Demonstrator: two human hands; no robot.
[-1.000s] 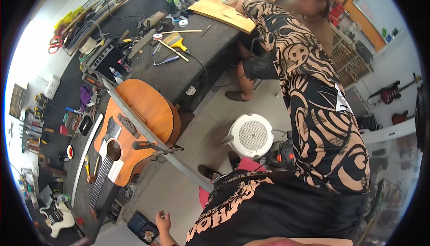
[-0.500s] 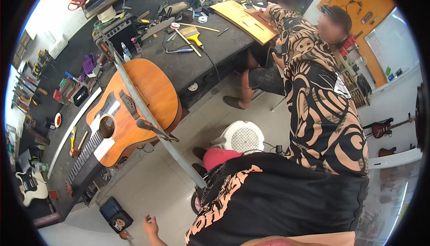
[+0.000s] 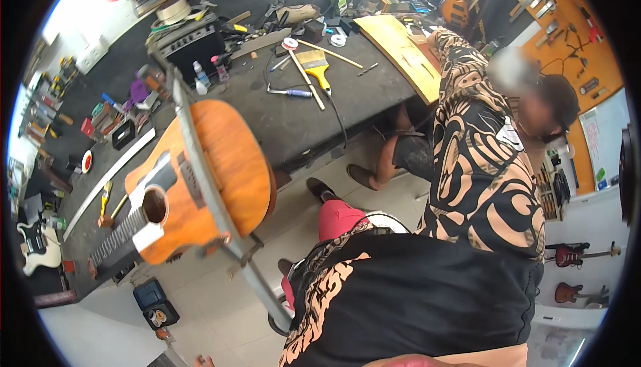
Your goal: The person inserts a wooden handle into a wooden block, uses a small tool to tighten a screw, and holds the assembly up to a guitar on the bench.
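Only the fingertips of my left hand (image 3: 203, 361) show at the lower edge, left of my black shirt. They are slightly apart with nothing visible between them; the rest of the hand is cut off. My right hand is out of view. Closest ahead, an acoustic guitar (image 3: 244, 156) lies face up at the bench's edge, its neck pointing to the lower left. White paper (image 3: 148, 235) covers the top beside its soundhole. A long grey metal bar (image 3: 210, 193), apparently a bar clamp, runs slantwise across the body and down to the right. Neither hand touches the guitar.
On the black bench (image 3: 267, 116) lie a yellow-handled brush (image 3: 314, 65), sticks and a purple-handled tool (image 3: 294, 92). A person in a patterned shirt (image 3: 487, 187) sits at right, one arm reaching to a yellow board (image 3: 400, 50). An open black case (image 3: 150, 297) stands on the floor.
My left hand has dropped toward the lower edge and is now mostly out of frame. The view has shifted, and the person at right has their head lower and farther right in the picture.
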